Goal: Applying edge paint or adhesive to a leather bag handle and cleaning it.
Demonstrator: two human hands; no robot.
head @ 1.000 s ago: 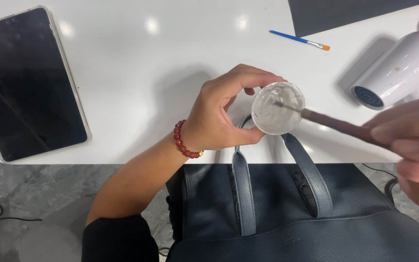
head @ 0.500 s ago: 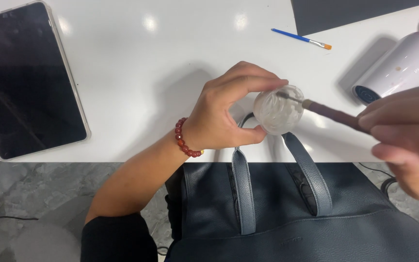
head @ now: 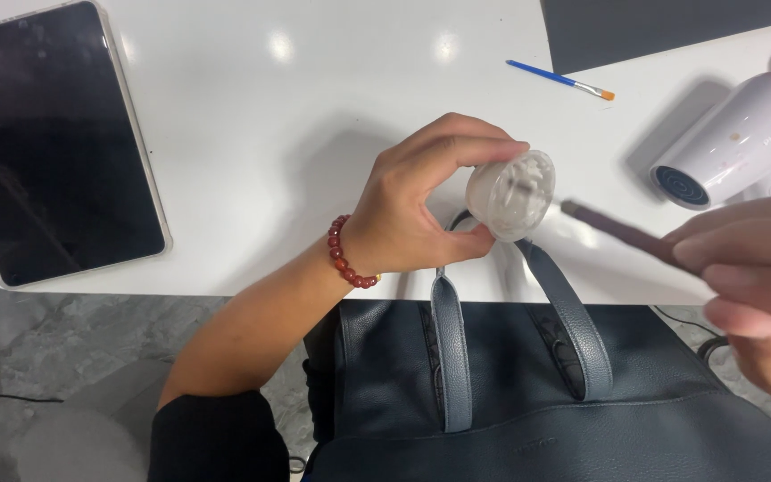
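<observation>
Left hand: the left hand (head: 408,210) is closed around a small white jar (head: 510,195), which is pinched between thumb and fingers and tilted so that its open mouth is turned toward the right. A red bead bracelet (head: 346,253) is worn at the wrist.
Right hand: the right hand (head: 751,286) is seen blurred at the right border, its fingers closed on the handle of a dark brush (head: 617,229). The brush tip is held at the jar mouth.
Jar position: the jar is held above the near edge of the white table (head: 296,116), just over the handles of a dark blue leather bag (head: 528,402).
Table edges: a black tablet (head: 46,143) is laid at the left end, one corner close to the near edge. A blue-handled brush (head: 559,78) lies at the far side; a pink and white hair dryer (head: 738,143) is set at the right.
Open room: a broad bare stretch of table is left between tablet and left hand.
</observation>
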